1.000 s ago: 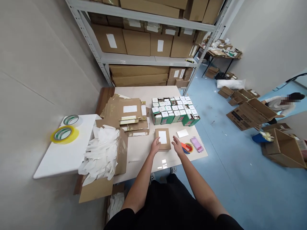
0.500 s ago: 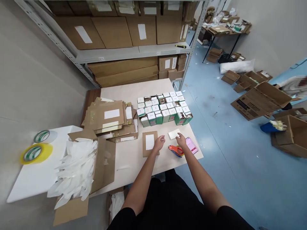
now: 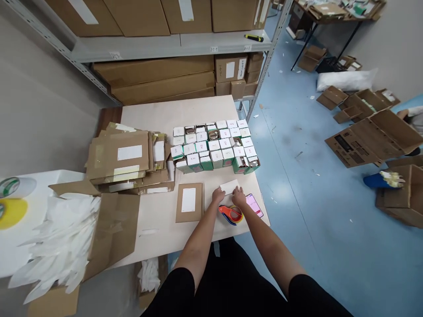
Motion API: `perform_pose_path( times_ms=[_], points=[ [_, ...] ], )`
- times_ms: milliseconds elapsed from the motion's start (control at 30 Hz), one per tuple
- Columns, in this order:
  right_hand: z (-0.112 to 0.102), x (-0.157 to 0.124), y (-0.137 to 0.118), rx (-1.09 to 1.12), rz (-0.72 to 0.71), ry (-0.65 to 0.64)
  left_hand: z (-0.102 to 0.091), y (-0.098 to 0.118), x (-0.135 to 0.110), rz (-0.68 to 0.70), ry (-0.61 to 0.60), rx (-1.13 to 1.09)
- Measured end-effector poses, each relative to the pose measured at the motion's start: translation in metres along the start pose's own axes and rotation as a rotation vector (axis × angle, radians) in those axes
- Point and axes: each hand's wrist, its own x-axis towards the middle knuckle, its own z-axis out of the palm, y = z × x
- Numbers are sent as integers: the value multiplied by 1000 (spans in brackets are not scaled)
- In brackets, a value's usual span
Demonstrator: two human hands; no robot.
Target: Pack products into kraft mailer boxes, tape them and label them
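My left hand (image 3: 218,194) and my right hand (image 3: 238,196) meet at a small white card (image 3: 228,186) lying on the beige table (image 3: 185,112), fingers curled onto its near edge. Whether the card is lifted I cannot tell. Just below the hands sits an orange and blue tape dispenser (image 3: 231,214), and a pink phone (image 3: 254,204) lies to its right. A small brown box with a white label (image 3: 189,202) rests to the left of my left hand. Behind the card stands a block of several green and white cartons (image 3: 214,146).
A stack of flattened brown mailers (image 3: 127,158) lies at the left. An open carton of white bags (image 3: 66,240) and tape rolls (image 3: 9,200) are at the far left. Shelving with brown boxes (image 3: 158,83) stands behind. Open cardboard boxes (image 3: 370,136) litter the blue floor at right.
Both hands left the small brown box and moved right to the white card. The camera has tilted down and leaned in toward the table.
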Motion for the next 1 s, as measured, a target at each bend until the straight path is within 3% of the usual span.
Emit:
perform_pose_path(
  times_ms=[200, 400, 533, 700, 1000],
  points=[
    [7, 0, -1, -78, -28, -24, 6, -1, 6, -164, 100, -6],
    [6, -3, 0, -83, -87, -34, 6, 5, 1, -193, 178, 4],
    [-3, -8, 5, 72, -127, 92, -4, 11, -12, -148, 208, 61],
    [-18, -21, 13, 389, -11, 314, -24, 16, -33, -95, 226, 135],
    [-44, -45, 3, 688, 22, 406, -64, 22, -61, 225, 202, 131]
  ],
)
